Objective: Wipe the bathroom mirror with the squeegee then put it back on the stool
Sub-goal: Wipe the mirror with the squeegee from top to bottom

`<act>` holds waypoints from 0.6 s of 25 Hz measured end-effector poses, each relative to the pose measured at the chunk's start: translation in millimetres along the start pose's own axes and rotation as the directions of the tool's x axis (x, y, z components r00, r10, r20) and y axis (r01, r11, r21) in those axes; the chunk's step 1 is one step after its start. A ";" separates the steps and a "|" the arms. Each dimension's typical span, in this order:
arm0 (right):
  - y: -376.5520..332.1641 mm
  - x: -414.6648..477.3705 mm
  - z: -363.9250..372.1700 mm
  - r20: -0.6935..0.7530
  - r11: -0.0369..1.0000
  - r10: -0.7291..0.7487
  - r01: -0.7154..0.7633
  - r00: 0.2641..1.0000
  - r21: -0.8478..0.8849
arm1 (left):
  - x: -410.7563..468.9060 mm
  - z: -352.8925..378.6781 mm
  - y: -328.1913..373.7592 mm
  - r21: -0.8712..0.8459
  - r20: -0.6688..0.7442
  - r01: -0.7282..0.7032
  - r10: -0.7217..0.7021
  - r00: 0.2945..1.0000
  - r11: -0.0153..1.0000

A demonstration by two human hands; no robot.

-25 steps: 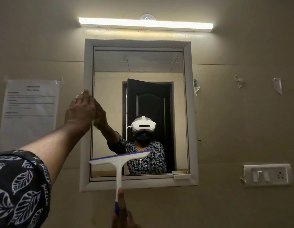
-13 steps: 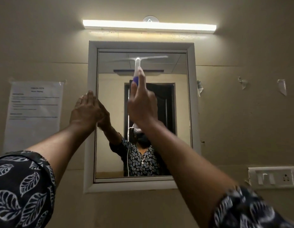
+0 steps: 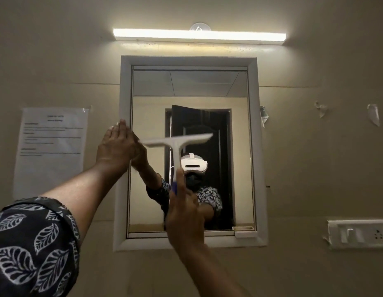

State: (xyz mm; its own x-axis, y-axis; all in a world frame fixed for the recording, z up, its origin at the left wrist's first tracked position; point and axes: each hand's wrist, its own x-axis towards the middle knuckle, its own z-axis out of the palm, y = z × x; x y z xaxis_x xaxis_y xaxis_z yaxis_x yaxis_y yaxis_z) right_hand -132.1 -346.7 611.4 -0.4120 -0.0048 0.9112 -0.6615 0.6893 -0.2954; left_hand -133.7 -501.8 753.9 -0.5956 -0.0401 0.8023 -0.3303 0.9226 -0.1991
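The notice sheet taped to the wall left of the mirror carries printed lines, but they are too small and blurred to read; no brand shows on the squeegee.

The right hand closes its grip around the purple lower end of the squeegee handle, forefinger stretched up along the white shaft. The blade crosses the glass at about mid height of the mirror, tilted a little with its right end higher, and is smeared by motion. Half a second ago it lay near the top of the glass, so it has come down to the middle; 1 second ago it was near the bottom edge. The left hand has kept its place, flat with fingers straight, its open grip holding nothing, against the mirror's left frame.

The blade's left end lies just beside the left hand's reflection, and its right end stops short of the mirror's right frame, leaving a strip of glass uncovered there. Glass lies free below the blade down to the mirror's bottom ledge. A lit tube light sits above the mirror and a switch plate to its lower right. The stool is out of view.
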 end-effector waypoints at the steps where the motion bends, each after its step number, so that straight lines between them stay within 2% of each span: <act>1: 3.1 -19.3 3.5 0.008 0.999 0.014 -0.014 1.000 0.035 | -0.2 -0.6 0.3 0.005 0.003 -0.001 0.001 1.000 1.000; 3: 7.1 -46.1 5.3 0.071 0.996 0.043 -0.049 0.997 0.081 | -1.4 -1.7 1.1 0.018 0.009 -0.004 0.004 1.000 1.000; 5: 15.6 -59.8 9.9 -0.048 1.000 -0.017 0.018 0.999 0.007 | -1.5 -2.4 1.0 0.031 0.006 -0.008 0.007 1.000 0.999; 6: 15.7 -73.0 12.5 -0.020 1.000 -0.010 0.011 1.000 0.009 | -1.7 -2.5 0.6 0.037 0.010 -0.011 0.011 1.000 0.999; 8: 15.3 -92.7 13.4 0.098 0.993 0.093 -0.100 0.991 0.069 | -3.5 -2.8 0.5 0.047 0.025 -0.010 0.008 1.000 0.999; 10: 14.4 -48.3 7.1 0.251 0.948 0.151 -0.212 0.956 0.236 | -4.6 -3.3 1.7 0.044 0.024 0.000 -0.002 1.000 0.999; 11: 5.4 -4.7 5.0 0.317 0.924 0.088 -0.196 0.944 0.327 | -4.7 -3.6 2.3 0.043 0.020 0.003 -0.004 1.000 0.999; 12: -10.3 44.7 -1.5 0.309 0.931 -0.007 -0.107 0.951 0.349 | -4.9 -3.9 2.6 0.046 0.020 0.003 -0.004 1.000 0.999; 13: -25.6 84.7 -9.1 0.216 0.948 -0.084 0.010 0.973 0.319 | -5.1 -4.4 2.7 0.049 0.023 0.002 -0.003 1.000 0.999; 14: -33.6 109.6 -6.6 0.160 0.925 -0.089 0.022 0.983 0.380 | -5.7 -5.0 2.5 0.049 0.029 0.002 -0.003 1.000 0.999; 15: -46.0 121.9 1.9 0.197 0.831 -0.092 -0.033 0.976 0.555 | -6.3 -5.8 2.5 0.048 0.030 0.004 -0.005 1.000 0.999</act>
State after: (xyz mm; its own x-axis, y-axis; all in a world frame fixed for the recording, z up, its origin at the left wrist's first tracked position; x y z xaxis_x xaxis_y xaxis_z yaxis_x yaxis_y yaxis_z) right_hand -153.1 -380.4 735.6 -0.4644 -0.2106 0.8602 -0.8839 0.1712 -0.4352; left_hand -126.6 -497.1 751.6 -0.6157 -0.0562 0.7860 -0.3669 0.9032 -0.2228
